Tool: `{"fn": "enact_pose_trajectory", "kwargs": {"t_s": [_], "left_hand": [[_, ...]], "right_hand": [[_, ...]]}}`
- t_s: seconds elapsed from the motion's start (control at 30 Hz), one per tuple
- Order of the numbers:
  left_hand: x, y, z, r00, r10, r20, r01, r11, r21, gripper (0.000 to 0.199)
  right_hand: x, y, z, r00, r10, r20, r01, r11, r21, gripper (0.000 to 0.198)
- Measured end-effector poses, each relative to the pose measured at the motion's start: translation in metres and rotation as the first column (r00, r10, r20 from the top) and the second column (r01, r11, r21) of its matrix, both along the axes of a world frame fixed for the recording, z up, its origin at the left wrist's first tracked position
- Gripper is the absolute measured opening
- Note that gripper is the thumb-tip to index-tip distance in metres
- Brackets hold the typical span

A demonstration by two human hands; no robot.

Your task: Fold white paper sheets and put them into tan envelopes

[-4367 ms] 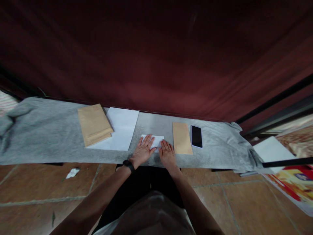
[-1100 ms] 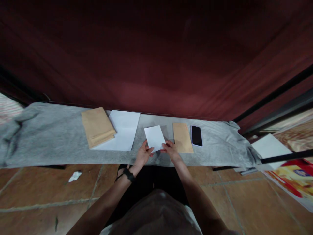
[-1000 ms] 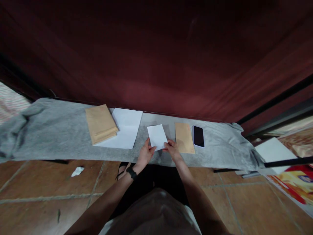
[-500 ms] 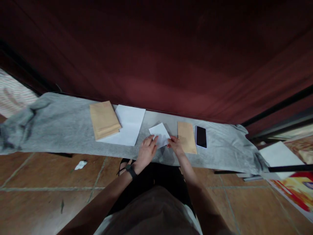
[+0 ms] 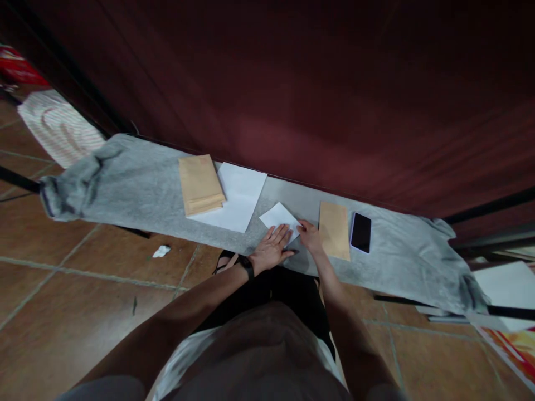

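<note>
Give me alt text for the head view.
A left hand lies flat on a small white paper, the right hand at its edge, over gray cloth. Brown envelopes overlap larger white paper at left; a single envelope and a smartphone lie right.

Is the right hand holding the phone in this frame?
No: the right hand is at the edge of the small white paper, while the phone lies on the gray cloth.

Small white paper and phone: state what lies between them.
The head view shows the right hand at the edge of the small white paper, then a brown envelope before the phone.
</note>
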State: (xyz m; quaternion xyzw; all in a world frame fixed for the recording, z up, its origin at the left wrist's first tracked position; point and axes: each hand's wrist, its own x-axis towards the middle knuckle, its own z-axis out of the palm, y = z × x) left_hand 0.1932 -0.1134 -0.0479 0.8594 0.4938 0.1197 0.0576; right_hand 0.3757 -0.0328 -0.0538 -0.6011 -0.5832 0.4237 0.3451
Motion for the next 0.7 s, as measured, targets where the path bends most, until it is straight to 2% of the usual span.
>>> {"fn": "enact_pose_trajectory", "kwargs": {"t_s": [0.23,0.43,0.7], "left_hand": [[0.016,0.000,0.000,0.998,0.064,-0.002,-0.064,0.998,-0.012,0.074],[0.024,-0.001,0.002,0.995,0.095,-0.011,-0.095,0.995,-0.014,0.076],[0.025,0.004,0.004,0.992,0.109,0.055,-0.109,0.994,0.001,0.075]], "right_hand": [[-0.009,0.016,0.005,0.985,-0.003,0.172,-0.011,0.996,0.085,0.027],[-0.014,0.024,0.005,0.976,0.070,0.205,-0.086,0.994,0.072,0.029],[-0.015,0.042,0.016,0.961,0.163,0.221,-0.180,0.982,0.060,0.026]]}}
